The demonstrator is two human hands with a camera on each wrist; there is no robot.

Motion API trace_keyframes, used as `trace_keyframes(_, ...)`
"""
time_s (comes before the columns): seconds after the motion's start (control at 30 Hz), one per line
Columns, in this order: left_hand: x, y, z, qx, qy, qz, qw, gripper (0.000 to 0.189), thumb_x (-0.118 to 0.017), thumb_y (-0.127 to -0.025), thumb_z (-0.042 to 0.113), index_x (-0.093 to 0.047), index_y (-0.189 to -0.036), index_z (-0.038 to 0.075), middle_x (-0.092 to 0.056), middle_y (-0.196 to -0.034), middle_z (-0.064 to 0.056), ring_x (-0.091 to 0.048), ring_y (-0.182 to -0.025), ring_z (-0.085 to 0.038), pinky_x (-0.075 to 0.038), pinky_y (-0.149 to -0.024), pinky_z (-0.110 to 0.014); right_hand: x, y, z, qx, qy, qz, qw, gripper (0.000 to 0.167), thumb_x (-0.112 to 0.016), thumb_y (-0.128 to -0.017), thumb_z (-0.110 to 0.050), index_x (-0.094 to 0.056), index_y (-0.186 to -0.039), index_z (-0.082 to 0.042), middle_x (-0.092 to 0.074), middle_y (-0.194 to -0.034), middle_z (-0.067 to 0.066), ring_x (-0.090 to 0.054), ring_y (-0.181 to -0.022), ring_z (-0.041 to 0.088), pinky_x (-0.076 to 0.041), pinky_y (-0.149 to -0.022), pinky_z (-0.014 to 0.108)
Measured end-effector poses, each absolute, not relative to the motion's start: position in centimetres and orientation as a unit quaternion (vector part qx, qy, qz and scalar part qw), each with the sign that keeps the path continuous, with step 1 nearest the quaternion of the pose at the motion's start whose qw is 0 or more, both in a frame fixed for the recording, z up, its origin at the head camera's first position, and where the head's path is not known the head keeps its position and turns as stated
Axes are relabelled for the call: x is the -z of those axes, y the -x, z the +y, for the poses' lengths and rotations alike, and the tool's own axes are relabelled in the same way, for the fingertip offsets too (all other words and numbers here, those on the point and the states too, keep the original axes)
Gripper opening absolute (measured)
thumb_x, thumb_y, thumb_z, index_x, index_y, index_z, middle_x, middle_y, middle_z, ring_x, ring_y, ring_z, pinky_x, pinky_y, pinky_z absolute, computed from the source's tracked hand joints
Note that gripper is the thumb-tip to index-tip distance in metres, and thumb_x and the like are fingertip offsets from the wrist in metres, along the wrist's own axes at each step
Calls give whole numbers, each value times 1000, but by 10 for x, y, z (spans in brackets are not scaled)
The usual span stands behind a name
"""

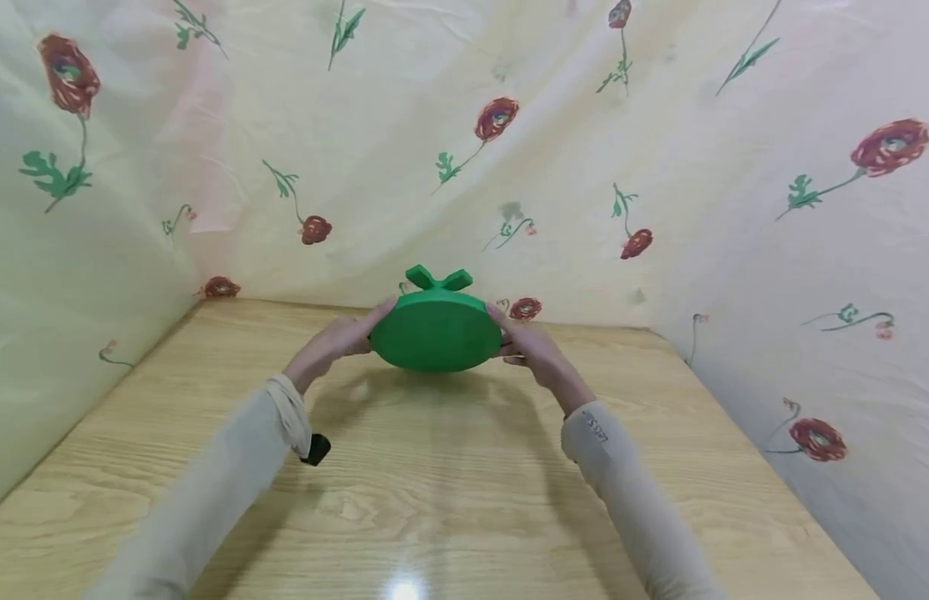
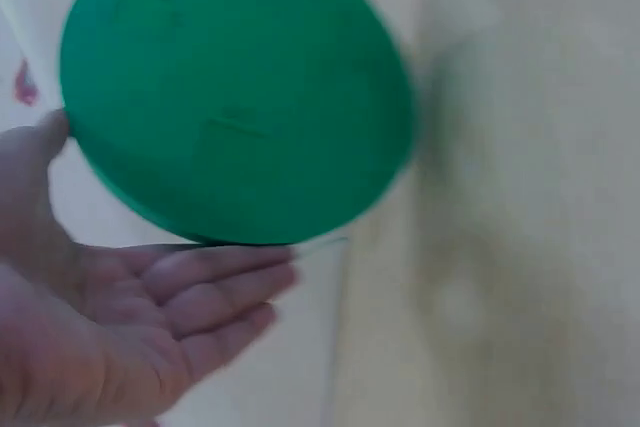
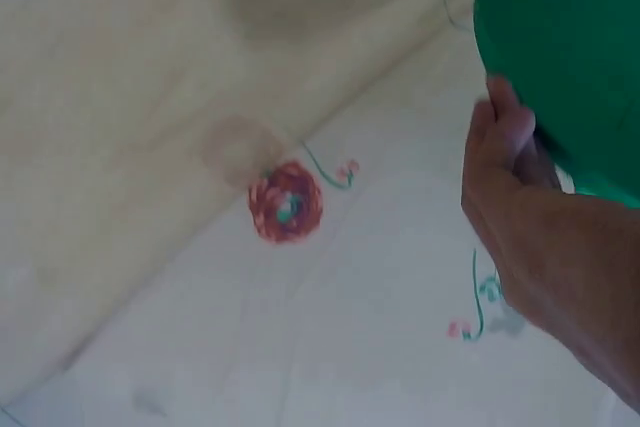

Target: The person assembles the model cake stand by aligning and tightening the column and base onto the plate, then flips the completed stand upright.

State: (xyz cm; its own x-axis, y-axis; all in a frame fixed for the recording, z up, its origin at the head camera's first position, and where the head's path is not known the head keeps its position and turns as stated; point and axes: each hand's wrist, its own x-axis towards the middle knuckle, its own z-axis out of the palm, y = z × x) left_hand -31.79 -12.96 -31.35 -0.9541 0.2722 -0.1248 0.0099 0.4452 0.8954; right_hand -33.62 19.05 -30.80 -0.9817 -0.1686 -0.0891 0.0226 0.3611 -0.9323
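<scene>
Near the back of the table, both hands hold up a flat green round disc with two leaf-like prongs on its top edge. My left hand grips its left side, thumb on the upper rim. In the left wrist view the other fingers of that hand stretch along the disc's edge. On the opposite side my right hand grips the rim, its thumb also on top. The right wrist view shows the right hand against the edge of the disc, some fingers hidden behind the hand.
A wood-grain table lies under the arms, with the disc's shadow on it. Pale cloth with red flowers hangs behind and on both sides. A small black piece shows beside the left sleeve cuff.
</scene>
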Motion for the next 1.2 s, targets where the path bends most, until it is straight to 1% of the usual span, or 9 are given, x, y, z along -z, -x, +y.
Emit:
trace_keyframes(0.1,289,320,-128,-489,-105,848,176,98,-27,-101,75,-36,-157,-6,-54,-143,-29,-58,-129,-42,-37,-115,-54,289,339,195,529,56,838,124,81,-47,-101,-68,-69,-121,8,-76,-96,18,-74,-78,16,-57,-72,24)
trace_keyframes(0.17,275,322,-128,-463,-107,856,202,99,-23,-101,73,-40,-152,-10,-62,-132,-31,-66,-118,-38,-43,-111,-50,278,340,197,512,61,845,144,83,-45,-102,-68,-68,-120,9,-76,-89,19,-74,-71,17,-57,-68,24)
trace_keyframes(0.3,256,328,-126,-427,-84,864,253,104,-20,-100,75,-57,-132,-17,-72,-111,-29,-74,-96,-31,-52,-100,-44,263,342,197,476,66,857,185,84,-39,-103,-70,-60,-129,8,-76,-86,20,-77,-77,29,-61,-72,31)
trace_keyframes(0.43,246,334,-124,-407,-65,859,303,108,-16,-99,78,-62,-126,-17,-73,-107,-28,-75,-95,-32,-55,-95,-42,254,343,194,452,52,864,215,89,-35,-104,-69,-49,-140,11,-75,-85,23,-77,-79,33,-62,-73,36)
trace_keyframes(0.6,243,338,-123,-405,-45,845,346,110,-17,-97,80,-64,-124,-16,-74,-105,-27,-75,-98,-34,-52,-101,-46,247,343,193,442,37,863,242,87,-35,-105,-67,-38,-152,7,-74,-86,27,-76,-71,32,-63,-72,40)
trace_keyframes(0.7,245,339,-124,-410,-43,833,370,107,-21,-98,79,-67,-121,-14,-75,-102,-25,-75,-97,-33,-52,-101,-46,245,345,194,424,33,867,260,86,-35,-106,-65,-48,-145,10,-74,-87,29,-76,-68,32,-63,-71,41)
trace_keyframes(0.87,251,341,-126,-411,-44,823,389,100,-25,-101,75,-70,-116,-13,-76,-95,-22,-76,-91,-31,-57,-91,-41,243,347,193,400,12,871,285,88,-36,-105,-66,-65,-123,15,-72,-86,31,-76,-66,33,-63,-68,41)
trace_keyframes(1.0,252,341,-125,-403,-37,831,382,100,-24,-100,75,-72,-114,-12,-76,-92,-21,-77,-84,-29,-58,-89,-41,242,349,191,360,6,880,308,98,-28,-104,-70,-73,-104,17,-73,-81,28,-76,-66,30,-62,-65,36)
trace_keyframes(1.2,251,347,-121,-391,-28,839,379,99,-24,-101,74,-73,-111,-12,-76,-86,-21,-77,-72,-25,-61,-71,-34,243,350,190,316,8,894,318,99,-22,-105,-70,-76,-100,13,-74,-79,24,-76,-67,25,-61,-70,34)
